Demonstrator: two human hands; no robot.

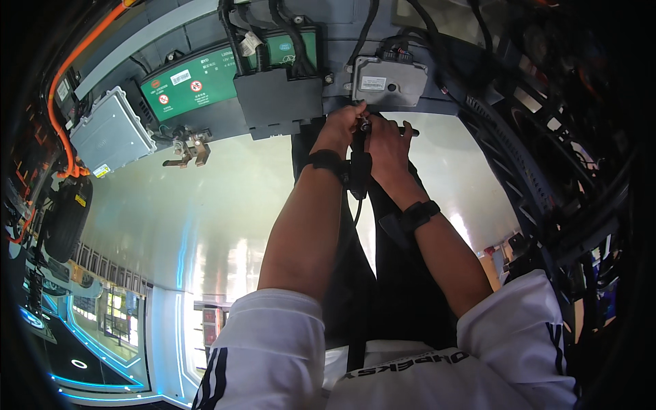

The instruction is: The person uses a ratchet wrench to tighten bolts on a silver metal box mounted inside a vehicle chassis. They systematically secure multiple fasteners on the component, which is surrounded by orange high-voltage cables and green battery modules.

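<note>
Both hands meet just below a silver control module with a white label, fixed to the dark grey frame. My right hand is closed around what looks like a ratchet wrench, its dark handle jutting out to the right past the fingers. A small shiny metal part shows between the two hands. My left hand is closed, thumb and fingers pinched near the module's lower left corner. Whatever sits in that pinch is hidden by the fingers. Both wrists wear black straps.
Left of the hands hang a black box with cables and a green battery. Farther left are a silver flat unit, a copper-coloured bracket and orange cables. Dark frame rails run down the right.
</note>
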